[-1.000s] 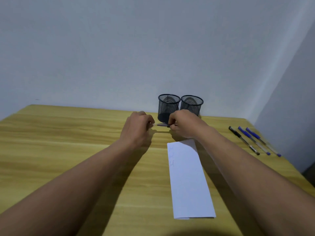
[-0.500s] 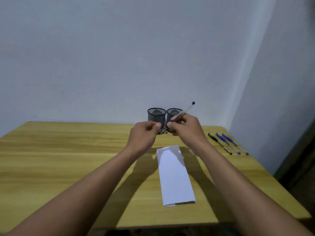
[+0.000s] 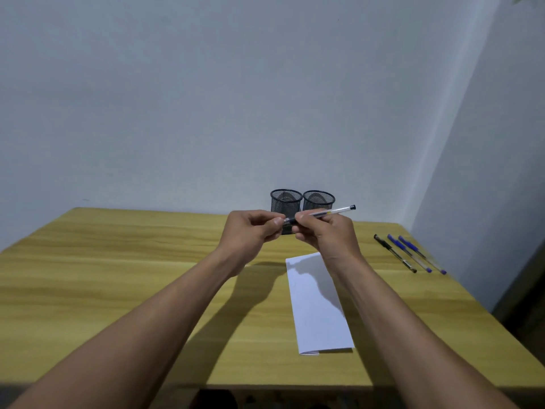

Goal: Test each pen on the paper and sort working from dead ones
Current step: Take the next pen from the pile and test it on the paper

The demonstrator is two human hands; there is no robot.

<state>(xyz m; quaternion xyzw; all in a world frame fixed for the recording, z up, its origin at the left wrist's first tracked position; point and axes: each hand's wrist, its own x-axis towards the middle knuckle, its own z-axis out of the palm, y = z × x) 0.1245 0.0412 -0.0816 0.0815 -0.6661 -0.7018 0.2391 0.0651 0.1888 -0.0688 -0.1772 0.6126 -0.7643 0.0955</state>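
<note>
Both hands are raised above the wooden table (image 3: 118,276), in front of two black mesh cups (image 3: 286,199). My right hand (image 3: 327,234) grips a clear-barrelled pen (image 3: 336,211) with a black end, its rear pointing up to the right. My left hand (image 3: 253,234) pinches the pen's near end; whether a cap sits there is hidden by the fingers. A folded white paper (image 3: 317,302) lies on the table below my right wrist. One black pen (image 3: 393,252) and two blue pens (image 3: 408,252) lie side by side at the right.
The second mesh cup (image 3: 319,199) stands touching the first against the back wall. A side wall (image 3: 486,172) closes in on the right, close to the loose pens. The table's front edge runs just below the paper.
The view has pulled back and tilted up. Both hands rose from the tabletop with the pen; its rear end swung up to the right, then lowered to a flatter angle.
</note>
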